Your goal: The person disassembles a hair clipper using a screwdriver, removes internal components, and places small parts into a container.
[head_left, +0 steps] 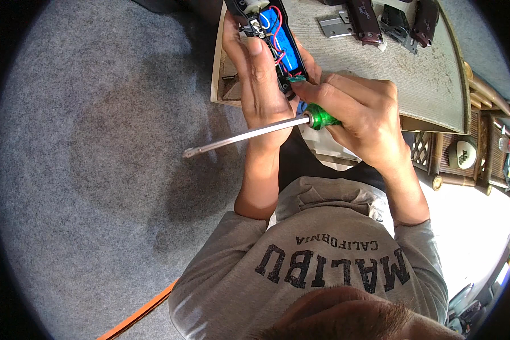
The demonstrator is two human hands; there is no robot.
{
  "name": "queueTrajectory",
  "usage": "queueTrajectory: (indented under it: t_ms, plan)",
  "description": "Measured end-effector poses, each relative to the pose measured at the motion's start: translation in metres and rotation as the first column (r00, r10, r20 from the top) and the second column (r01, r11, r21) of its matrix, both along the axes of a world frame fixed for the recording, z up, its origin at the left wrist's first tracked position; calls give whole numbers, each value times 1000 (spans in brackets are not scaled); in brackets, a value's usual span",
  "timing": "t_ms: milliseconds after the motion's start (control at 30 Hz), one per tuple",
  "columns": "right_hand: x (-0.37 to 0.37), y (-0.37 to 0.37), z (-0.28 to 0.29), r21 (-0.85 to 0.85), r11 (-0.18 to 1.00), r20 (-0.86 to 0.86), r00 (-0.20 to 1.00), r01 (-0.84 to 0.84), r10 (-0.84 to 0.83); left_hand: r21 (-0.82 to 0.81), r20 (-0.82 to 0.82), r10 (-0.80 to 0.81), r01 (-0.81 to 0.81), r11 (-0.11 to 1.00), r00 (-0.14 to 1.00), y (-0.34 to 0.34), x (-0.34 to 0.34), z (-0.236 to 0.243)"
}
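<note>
My left hand (260,90) grips an open black device housing (249,22), tilted, showing a blue battery pack (283,39), red and white wires and small metal parts. My right hand (365,116) has its fingers curled round the green handle (322,116) of a screwdriver, whose long metal shaft (243,134) points left across my left wrist. A finger or thumb of my right hand meets a small green piece (295,79), possibly a circuit board, at the lower end of the housing. Its exact grip on that piece is hard to make out.
On the worn pale table (436,102) at upper right lie dark maroon casings (362,22) and metal blade-like parts (331,25). A bamboo piece of furniture (481,116) with a white-and-dark object (462,153) stands right. Grey carpet (96,141) and an orange strip (138,309) are at left.
</note>
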State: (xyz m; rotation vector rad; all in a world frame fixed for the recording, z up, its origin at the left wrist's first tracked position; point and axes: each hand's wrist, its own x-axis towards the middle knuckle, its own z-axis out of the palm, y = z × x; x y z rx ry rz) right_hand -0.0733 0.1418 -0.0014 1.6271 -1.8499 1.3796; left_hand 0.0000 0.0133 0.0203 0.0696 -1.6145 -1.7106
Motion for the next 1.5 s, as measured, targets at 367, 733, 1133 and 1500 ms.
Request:
queueTrajectory:
  t_ms: [367, 733, 1133, 1500]
  plan:
    - [2, 5, 10, 75, 997, 336, 942, -19, -8, 354, -26, -153, 152, 923, 988, -10, -6, -14]
    - [0, 2, 18, -92, 995, 494, 869, 24, 25, 611, -57, -274, 251, 751, 960, -6, -4, -3]
    - [-6, 11, 29, 12, 999, 710, 703, 35, -33, 622, -222, -361, 416, 663, 906, 0, -7, -5]
    - [-6, 6, 28, 64, 995, 664, 748, -80, 17, 591, -284, -309, 420, 689, 908, 2, -3, -10]
